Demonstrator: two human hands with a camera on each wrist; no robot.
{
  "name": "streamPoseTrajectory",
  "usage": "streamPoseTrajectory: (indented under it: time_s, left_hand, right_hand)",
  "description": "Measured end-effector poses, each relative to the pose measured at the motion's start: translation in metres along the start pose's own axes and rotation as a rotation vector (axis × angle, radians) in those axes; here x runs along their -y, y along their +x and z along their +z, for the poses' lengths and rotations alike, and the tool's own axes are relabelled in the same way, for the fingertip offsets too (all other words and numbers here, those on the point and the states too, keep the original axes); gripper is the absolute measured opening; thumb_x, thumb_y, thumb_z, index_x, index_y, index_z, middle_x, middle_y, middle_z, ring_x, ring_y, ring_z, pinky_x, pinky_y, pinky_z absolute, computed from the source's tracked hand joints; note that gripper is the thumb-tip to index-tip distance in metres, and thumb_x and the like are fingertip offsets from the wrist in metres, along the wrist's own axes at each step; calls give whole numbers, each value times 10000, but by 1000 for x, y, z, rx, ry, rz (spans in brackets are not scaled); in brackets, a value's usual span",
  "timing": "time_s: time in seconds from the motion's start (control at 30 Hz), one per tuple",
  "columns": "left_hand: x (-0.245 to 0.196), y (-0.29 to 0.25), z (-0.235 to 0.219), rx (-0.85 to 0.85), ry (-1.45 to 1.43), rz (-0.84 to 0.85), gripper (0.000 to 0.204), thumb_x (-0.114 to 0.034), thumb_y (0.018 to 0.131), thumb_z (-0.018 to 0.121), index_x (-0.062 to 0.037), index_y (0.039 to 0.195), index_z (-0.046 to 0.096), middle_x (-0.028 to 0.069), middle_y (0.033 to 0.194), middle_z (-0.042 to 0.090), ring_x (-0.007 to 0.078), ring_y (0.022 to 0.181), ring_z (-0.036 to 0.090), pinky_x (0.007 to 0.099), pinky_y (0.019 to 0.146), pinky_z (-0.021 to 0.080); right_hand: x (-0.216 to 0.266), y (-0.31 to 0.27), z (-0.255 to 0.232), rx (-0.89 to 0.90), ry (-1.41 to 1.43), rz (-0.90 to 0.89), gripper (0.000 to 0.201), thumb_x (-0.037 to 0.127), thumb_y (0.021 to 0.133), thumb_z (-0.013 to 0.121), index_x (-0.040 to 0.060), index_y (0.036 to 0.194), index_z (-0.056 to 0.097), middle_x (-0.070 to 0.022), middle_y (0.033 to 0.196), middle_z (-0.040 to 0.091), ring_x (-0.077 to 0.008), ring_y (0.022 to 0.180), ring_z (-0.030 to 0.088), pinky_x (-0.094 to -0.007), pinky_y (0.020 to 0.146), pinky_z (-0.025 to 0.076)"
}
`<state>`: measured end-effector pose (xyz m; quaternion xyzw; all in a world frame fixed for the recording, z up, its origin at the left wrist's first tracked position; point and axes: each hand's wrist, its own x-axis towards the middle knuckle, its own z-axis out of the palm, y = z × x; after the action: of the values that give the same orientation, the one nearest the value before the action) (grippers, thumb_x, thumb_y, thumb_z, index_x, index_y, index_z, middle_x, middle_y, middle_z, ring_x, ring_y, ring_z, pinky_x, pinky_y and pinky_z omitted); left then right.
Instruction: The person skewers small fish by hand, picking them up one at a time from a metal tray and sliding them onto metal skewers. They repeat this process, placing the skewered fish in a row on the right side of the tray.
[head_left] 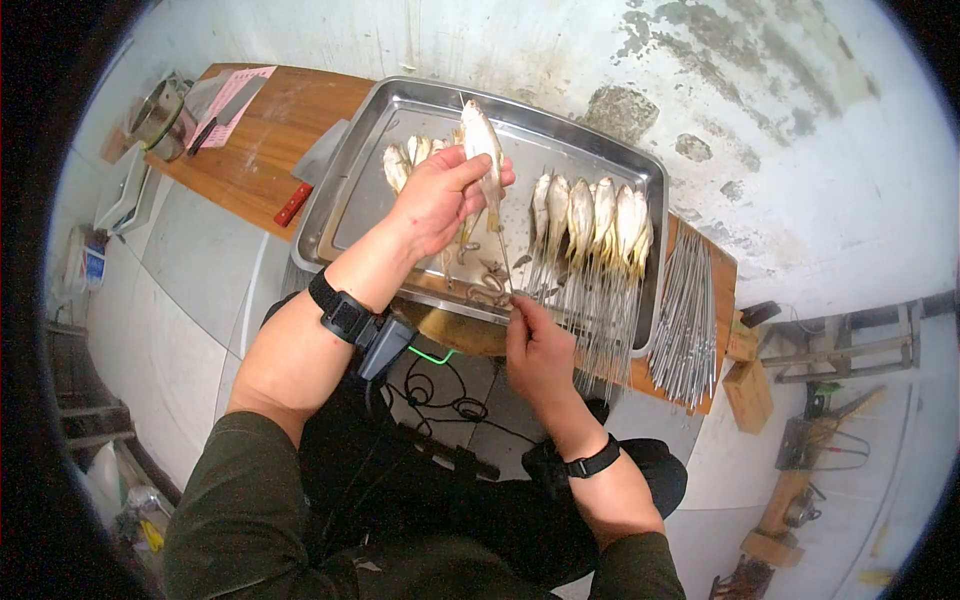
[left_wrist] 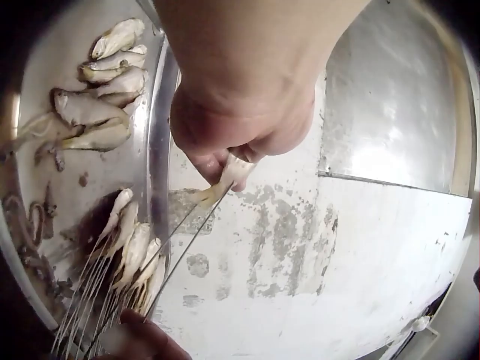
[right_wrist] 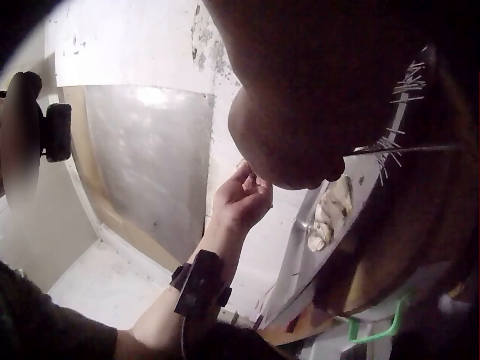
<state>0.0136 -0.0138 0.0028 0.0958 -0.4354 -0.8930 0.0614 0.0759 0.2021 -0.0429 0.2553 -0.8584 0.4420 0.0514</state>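
Note:
The left hand (head_left: 440,200) grips a small pale fish (head_left: 482,140) above the metal tray, head end up and tail down. A thin metal skewer (head_left: 505,258) runs from the fish's tail end down to the right hand (head_left: 540,350), which pinches its lower end. In the left wrist view the fish (left_wrist: 237,171) shows below the left hand (left_wrist: 240,112). Skewered fish (head_left: 580,215) lie side by side at the tray's right, their skewers over its front rim. Loose fish (head_left: 397,168) lie at the tray's left, partly behind the left hand.
The tray (head_left: 340,170) stands on a wooden board (head_left: 300,110) against a stained wall. A bundle of skewers (head_left: 685,320) lies right of it. A red-handled cleaver (head_left: 293,204), a black-handled knife (head_left: 203,136) and a metal pot (head_left: 160,115) are at the left. Dark scraps (head_left: 488,290) lie near the tray's front.

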Motion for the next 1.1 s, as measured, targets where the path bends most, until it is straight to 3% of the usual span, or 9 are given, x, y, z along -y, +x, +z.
streamPoseTrajectory:
  time_s: [0.13, 0.2, 0.23, 0.8, 1.03, 1.1]
  left_hand:
    - [0, -2, 7, -53, -103, 36, 204, -113, 966, 468, 14, 1116, 522, 137, 1084, 630, 179, 952, 639, 269, 808, 531]
    - [-1, -1, 3, -42, -124, 21, 210, -125, 971, 465, 18, 1117, 516, 141, 1094, 624, 202, 979, 636, 302, 849, 526]
    - [-2, -1, 1, -30, -146, 5, 218, -138, 976, 462, 22, 1117, 510, 146, 1104, 619, 225, 1006, 632, 334, 891, 521]
    - [0, 3, -5, 3, -118, 40, 208, -161, 980, 472, 5, 1090, 534, 135, 1059, 632, 207, 953, 638, 329, 864, 522]
    - [0, 1, -1, -21, -133, 26, 211, -153, 980, 465, 16, 1079, 546, 140, 1033, 640, 207, 926, 641, 319, 838, 525]
    - [-1, 3, -5, 14, -124, -3, 217, -158, 981, 462, 17, 1080, 545, 142, 1039, 640, 210, 934, 642, 319, 836, 526]
  right_hand:
    - [0, 1, 0, 7, 19, 37, 208, 155, 862, 591, 67, 1045, 640, -194, 764, 648, -368, 683, 645, -433, 611, 521]
    - [-1, 1, 0, 6, 24, 14, 187, 115, 900, 573, 4, 1040, 629, -181, 759, 645, -238, 677, 661, -308, 635, 500]
    - [-1, 0, 0, 7, 25, 13, 187, 115, 900, 573, 4, 1040, 629, -181, 759, 645, -238, 677, 661, -308, 635, 500]
    - [4, -4, -10, 57, 38, 37, 159, 94, 889, 564, 24, 1011, 639, -162, 659, 597, -196, 565, 599, -278, 570, 461]
    - [6, -1, -7, 38, 66, 82, 168, 107, 899, 567, 10, 1013, 642, -156, 704, 632, -203, 621, 629, -278, 613, 480]
    - [2, 1, -6, 14, 28, 24, 166, 112, 901, 570, 12, 1013, 642, -164, 736, 644, -220, 657, 649, -288, 632, 493]
